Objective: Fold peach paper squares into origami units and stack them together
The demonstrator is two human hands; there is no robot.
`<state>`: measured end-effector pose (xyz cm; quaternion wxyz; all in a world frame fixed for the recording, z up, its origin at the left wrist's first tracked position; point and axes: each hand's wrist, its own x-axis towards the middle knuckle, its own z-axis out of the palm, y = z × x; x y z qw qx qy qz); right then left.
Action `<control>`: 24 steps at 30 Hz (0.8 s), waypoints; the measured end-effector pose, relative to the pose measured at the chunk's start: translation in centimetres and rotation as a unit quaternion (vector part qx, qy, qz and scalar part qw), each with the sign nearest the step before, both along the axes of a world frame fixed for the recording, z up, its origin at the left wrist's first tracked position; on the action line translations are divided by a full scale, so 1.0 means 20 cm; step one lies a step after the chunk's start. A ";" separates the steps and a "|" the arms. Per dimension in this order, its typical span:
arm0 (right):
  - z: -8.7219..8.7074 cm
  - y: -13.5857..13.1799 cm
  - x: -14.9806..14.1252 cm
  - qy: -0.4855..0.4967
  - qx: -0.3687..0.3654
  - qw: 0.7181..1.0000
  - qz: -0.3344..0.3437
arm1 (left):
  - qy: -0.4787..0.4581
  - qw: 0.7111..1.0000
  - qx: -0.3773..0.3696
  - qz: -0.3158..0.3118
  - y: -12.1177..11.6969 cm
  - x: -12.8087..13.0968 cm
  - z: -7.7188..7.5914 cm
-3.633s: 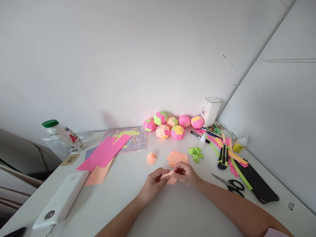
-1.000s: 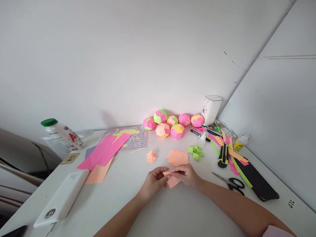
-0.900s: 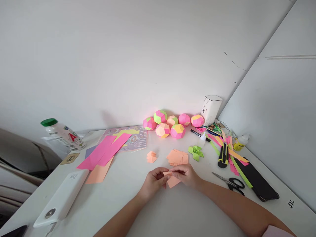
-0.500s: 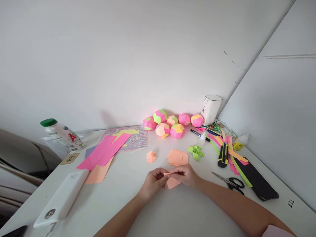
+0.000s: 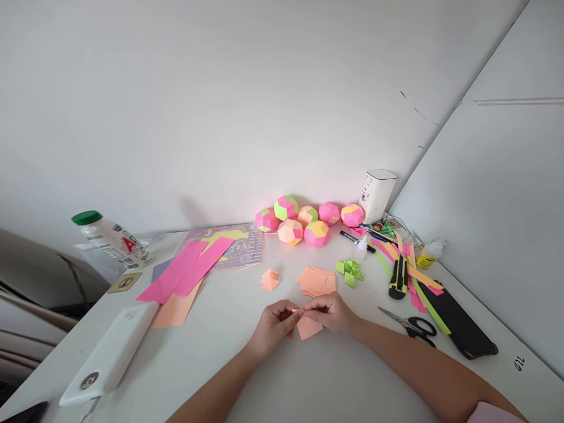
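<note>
Between my two hands is a peach sheet of paper [image 5: 309, 328], pinched along its upper edge. My left hand [image 5: 274, 326] grips it with thumb and forefinger, and a bit of peach paper shows under those fingers. Fingertips of my right hand [image 5: 333, 313] close on the same edge, almost touching the left ones. Just beyond them lies a pile of peach paper pieces [image 5: 318, 279]. Left of the pile sits a small stack of folded peach pieces [image 5: 270, 279]; to its right are folded green pieces [image 5: 350, 272].
Several colourful paper balls [image 5: 290, 232] line the wall beside a white box [image 5: 378, 194]. At right lie scissors [image 5: 412, 325], a box cutter [image 5: 399, 276], paper strips [image 5: 430, 305] and a glue bottle [image 5: 429, 254]. Pink sheets [image 5: 189, 267], a white device [image 5: 112, 352] and a bottle [image 5: 112, 241] occupy the left.
The peach sheet has tilted slightly between my fingertips, its lower corner shifting a little. Both hands keep nearly the same place and pinch.
</note>
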<state>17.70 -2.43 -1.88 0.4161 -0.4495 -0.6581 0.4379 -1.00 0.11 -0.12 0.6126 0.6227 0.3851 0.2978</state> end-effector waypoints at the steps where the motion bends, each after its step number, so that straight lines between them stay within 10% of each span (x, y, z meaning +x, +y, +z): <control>1: 0.00 0.00 0.00 0.000 -0.002 1.000 0.001 | -0.001 1.000 -0.001 0.001 0.00 0.00 0.01; 24: 0.02 0.01 0.01 0.017 -0.069 0.997 -0.007 | -0.088 0.992 -0.043 0.076 0.02 -0.02 0.01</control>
